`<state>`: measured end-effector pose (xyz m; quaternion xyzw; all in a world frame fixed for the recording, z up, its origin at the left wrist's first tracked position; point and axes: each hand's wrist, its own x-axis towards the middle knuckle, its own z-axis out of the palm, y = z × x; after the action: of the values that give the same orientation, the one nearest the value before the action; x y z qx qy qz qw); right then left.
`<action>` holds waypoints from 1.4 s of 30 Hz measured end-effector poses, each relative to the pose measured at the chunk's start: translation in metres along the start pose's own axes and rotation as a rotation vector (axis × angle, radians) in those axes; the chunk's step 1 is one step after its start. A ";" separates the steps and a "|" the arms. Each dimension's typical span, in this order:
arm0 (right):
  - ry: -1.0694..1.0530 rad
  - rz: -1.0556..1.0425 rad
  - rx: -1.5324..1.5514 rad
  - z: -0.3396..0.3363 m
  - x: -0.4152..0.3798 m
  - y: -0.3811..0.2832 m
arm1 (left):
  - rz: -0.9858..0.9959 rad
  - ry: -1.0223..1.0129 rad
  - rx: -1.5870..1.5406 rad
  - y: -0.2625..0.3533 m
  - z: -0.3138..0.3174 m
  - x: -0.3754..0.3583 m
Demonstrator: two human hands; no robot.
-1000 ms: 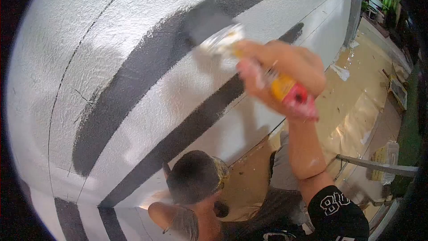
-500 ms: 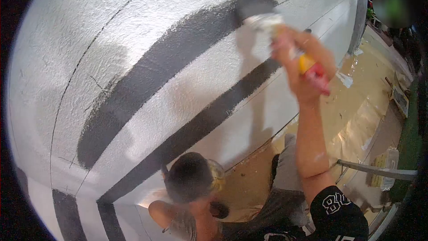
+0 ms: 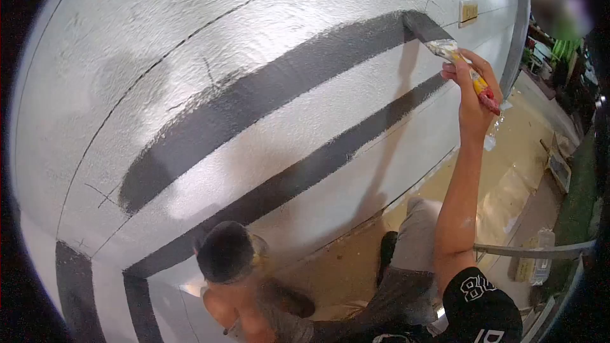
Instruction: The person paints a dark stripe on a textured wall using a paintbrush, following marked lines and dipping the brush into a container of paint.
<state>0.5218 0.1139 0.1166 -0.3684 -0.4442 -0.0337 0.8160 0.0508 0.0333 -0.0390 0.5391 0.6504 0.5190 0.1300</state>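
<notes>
The right hand point(image 3: 478, 82), at about two o'clock, has its fingers wrapped around a paintbrush point(image 3: 443, 46). The brush's bristles point to ten o'clock and meet the right-hand end of a wide dark stripe point(image 3: 292, 79) on the white wall point(image 3: 273, 146); its red and yellow handle points to five o'clock. A wall socket or switch plate point(image 3: 469, 11) sits near the brush, toward twelve o'clock. A narrower dark stripe point(image 3: 305, 174) runs apart from the wide one, on its five o'clock side. At seven o'clock is a rounded dark shape point(image 3: 223, 252), with bare skin just below it; whether the left hand is there, and how its fingers stand, I cannot tell. A metal bar point(image 3: 508, 251) crosses at four o'clock, beside the right arm's black sleeve point(image 3: 483, 308).
</notes>
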 end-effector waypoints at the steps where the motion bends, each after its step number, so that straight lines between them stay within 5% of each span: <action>1: -0.007 -0.009 -0.009 0.003 -0.002 -0.005 | -0.051 0.049 0.037 0.005 -0.005 -0.002; 3: 0.009 -0.026 -0.032 0.009 -0.005 -0.015 | -0.158 0.143 0.112 0.020 -0.015 -0.004; 4: -0.001 -0.035 -0.044 0.010 -0.006 -0.017 | -0.374 0.185 0.441 0.036 -0.017 -0.004; 10: -0.237 -0.183 -0.266 0.035 -0.044 -0.025 | -0.229 0.129 0.121 0.008 -0.019 -0.014; 13: -0.325 -0.192 -0.050 0.043 -0.055 -0.038 | -0.305 0.108 0.247 -0.012 -0.018 -0.014; 19: -0.162 -0.154 -0.255 0.015 -0.025 -0.017 | -0.343 0.181 0.190 -0.016 -0.020 -0.017; 23: 0.070 -0.086 -0.052 0.020 -0.018 0.000 | -0.225 0.271 0.160 -0.020 -0.023 -0.019; 25: 0.208 -0.005 0.138 0.035 -0.032 0.001 | -0.308 0.113 0.048 -0.021 -0.029 -0.014; 29: 0.037 0.031 0.134 0.086 -0.084 -0.035 | -0.436 0.049 0.201 -0.014 -0.030 -0.012; 31: -0.002 0.038 0.215 0.104 -0.109 -0.051 | 0.184 0.348 -0.039 -0.078 -0.013 -0.017; 33: -0.256 -0.280 -0.012 0.111 -0.125 -0.058 | 0.206 0.352 0.041 -0.068 -0.014 -0.016; 35: -0.233 -0.479 -0.125 0.108 -0.118 -0.059 | 0.227 0.357 0.123 -0.038 -0.019 -0.014; 36: -0.201 -0.679 -0.244 0.106 -0.113 -0.059 | 0.031 0.212 0.251 -0.008 -0.029 -0.016; 38: -0.052 -0.229 -0.056 0.100 -0.108 -0.058 | -0.180 0.070 0.367 -0.004 -0.029 -0.017; 40: 0.066 -0.174 -0.003 0.099 -0.092 -0.050 | 0.039 0.297 -0.417 -0.032 -0.011 -0.015; 42: 0.191 -0.123 0.054 0.110 -0.093 -0.052 | 0.100 0.289 -0.332 -0.036 -0.017 -0.012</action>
<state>0.3686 0.1203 0.1135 -0.3137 -0.3869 -0.1065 0.8606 0.0228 0.0185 -0.0661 0.4622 0.5402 0.6966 0.0966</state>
